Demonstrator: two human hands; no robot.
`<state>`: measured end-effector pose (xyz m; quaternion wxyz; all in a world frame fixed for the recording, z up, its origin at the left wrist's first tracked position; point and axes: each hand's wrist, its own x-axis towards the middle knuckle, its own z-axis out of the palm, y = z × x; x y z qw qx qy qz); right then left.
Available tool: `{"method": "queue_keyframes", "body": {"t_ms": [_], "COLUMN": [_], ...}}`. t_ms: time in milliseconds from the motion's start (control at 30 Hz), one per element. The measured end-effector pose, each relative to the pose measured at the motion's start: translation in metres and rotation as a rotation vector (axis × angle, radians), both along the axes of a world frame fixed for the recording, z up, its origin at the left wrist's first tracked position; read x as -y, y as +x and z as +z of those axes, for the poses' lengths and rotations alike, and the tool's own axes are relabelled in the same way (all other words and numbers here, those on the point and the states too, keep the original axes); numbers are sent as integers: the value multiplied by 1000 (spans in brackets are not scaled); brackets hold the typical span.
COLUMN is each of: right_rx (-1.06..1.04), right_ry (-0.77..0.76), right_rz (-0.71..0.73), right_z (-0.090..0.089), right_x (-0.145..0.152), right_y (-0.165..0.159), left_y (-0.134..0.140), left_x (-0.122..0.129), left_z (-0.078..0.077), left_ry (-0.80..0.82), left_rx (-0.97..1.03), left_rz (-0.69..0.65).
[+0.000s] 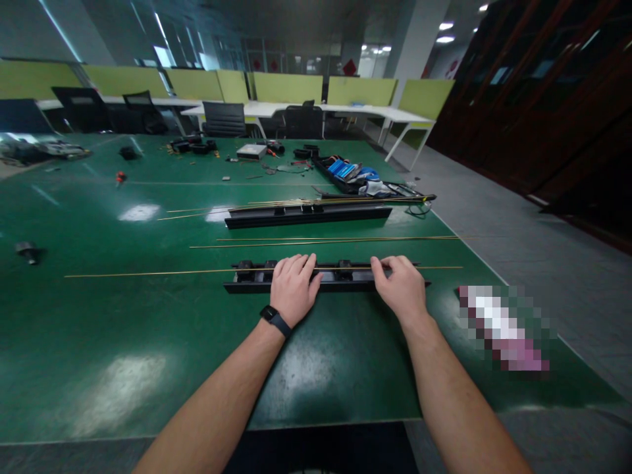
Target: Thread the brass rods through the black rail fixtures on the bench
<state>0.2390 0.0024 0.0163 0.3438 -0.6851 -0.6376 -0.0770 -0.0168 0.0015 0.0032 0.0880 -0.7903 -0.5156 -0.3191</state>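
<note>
A long black channel-shaped rail [340,286] lies across the green table in front of me, with several dark blocks [344,268] inside it. Along its top runs a thin brass-coloured rod [148,273], sticking out past both ends, much farther on the left. My left hand [293,288], with a dark watch on the wrist, rests over the rail left of its middle, fingers extended forward and thumb apart. Near the rail's right end my right hand [401,284] is closed, thumb and fingers bent over the rail and rod; what lies between the fingertips is hidden.
Behind, a second black rail [309,216] has thin rods across it. More rods [320,241] lie between the rails. An open black bag [326,172] with blue items is at the back right. A pixelated item [503,329] lies right; a dark fitting [27,251] is far left.
</note>
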Motion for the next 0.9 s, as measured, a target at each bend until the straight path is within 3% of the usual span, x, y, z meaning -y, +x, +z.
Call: {"method": "queue_keyframes", "body": {"t_ms": [600, 900], "right_rx": [19, 35], "right_ry": [-98, -21], "right_rz": [-87, -18], "right_z": [5, 1], "right_x": [-1, 0], "right_y": [5, 0], "left_y": [-1, -1], "left_x": [-1, 0], "left_z": [0, -1], "left_ry": [6, -4], "left_rx": [-3, 13], "left_rz": [-11, -8]}}
